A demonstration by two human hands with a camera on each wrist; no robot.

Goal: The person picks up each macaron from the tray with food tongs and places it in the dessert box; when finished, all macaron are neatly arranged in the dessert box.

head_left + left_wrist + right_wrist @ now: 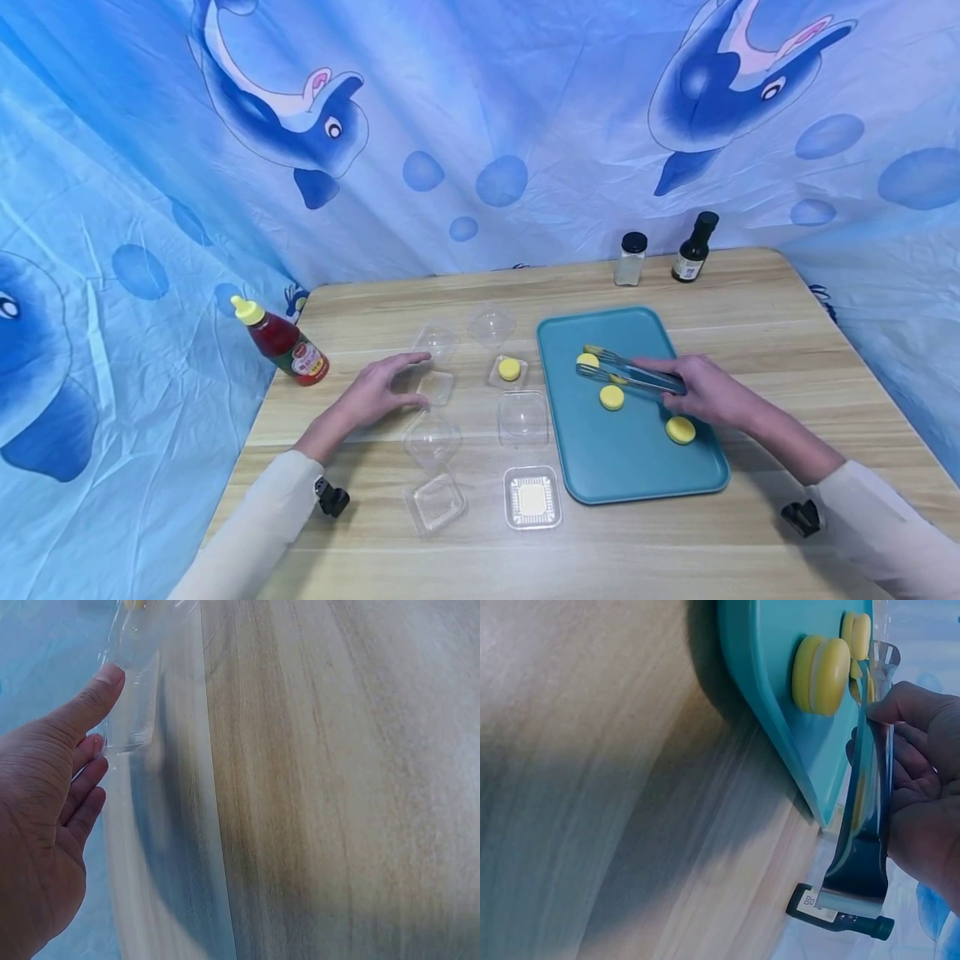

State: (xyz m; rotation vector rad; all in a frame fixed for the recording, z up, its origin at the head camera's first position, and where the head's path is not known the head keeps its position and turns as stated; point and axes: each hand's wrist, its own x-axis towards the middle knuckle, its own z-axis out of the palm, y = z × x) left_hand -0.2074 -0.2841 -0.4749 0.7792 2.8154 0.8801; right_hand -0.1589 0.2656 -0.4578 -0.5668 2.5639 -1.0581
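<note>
My right hand (701, 390) grips metal tongs (637, 375) over a teal tray (630, 467). The tong tips straddle a yellow macaron (587, 362) near the tray's left side. Other yellow macarons lie on the tray, one (821, 675) large in the right wrist view, and part of another is hidden under the tongs. With thumb and fingers spread, my left hand (378, 390) is at a small clear plastic box (437, 388), fingertips right at its edges. Beside that, a clear box base (497, 382) holds a yellow macaron (509, 369).
Clear lids and boxes (522, 418) stand in rows left of the tray; a front one (532, 498) has a patterned bottom. A red sauce bottle (288, 342) stands at the left edge. A black-capped jar (631, 260) and dark bottle (694, 248) stand at the back.
</note>
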